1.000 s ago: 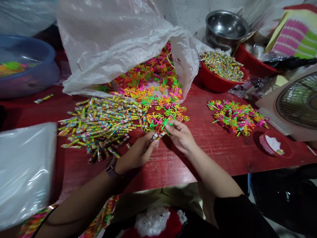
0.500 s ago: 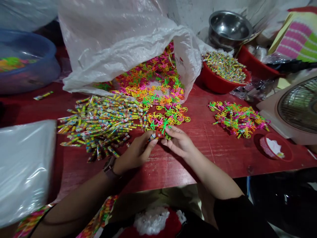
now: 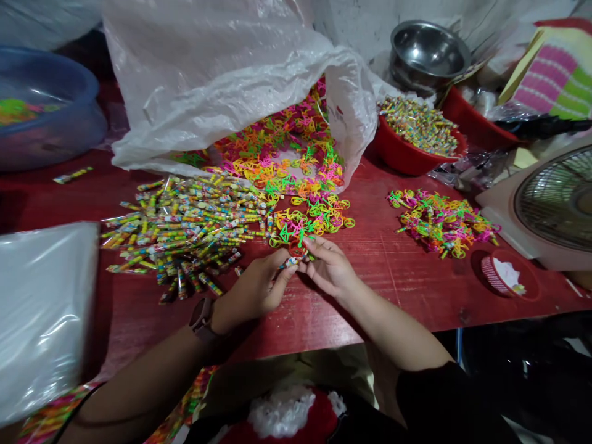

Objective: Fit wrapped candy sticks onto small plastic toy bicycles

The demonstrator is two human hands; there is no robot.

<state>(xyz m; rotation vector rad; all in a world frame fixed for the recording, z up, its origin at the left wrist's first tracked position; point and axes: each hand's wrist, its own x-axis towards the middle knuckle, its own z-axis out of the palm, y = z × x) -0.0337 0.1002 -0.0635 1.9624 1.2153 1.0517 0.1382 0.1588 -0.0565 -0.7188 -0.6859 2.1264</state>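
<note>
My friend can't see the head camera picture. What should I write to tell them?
A person's left hand and right hand meet over a red table, holding a small wrapped candy stick. Beside them lie a heap of wrapped candy sticks and bright plastic bicycle shapes spilling from a white plastic bag.

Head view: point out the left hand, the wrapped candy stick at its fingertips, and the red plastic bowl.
Left hand (image 3: 252,291): head view, back of the hand.
Wrapped candy stick (image 3: 290,263): head view, middle of the wrapper.
Red plastic bowl (image 3: 396,155): head view, outer wall.
</note>
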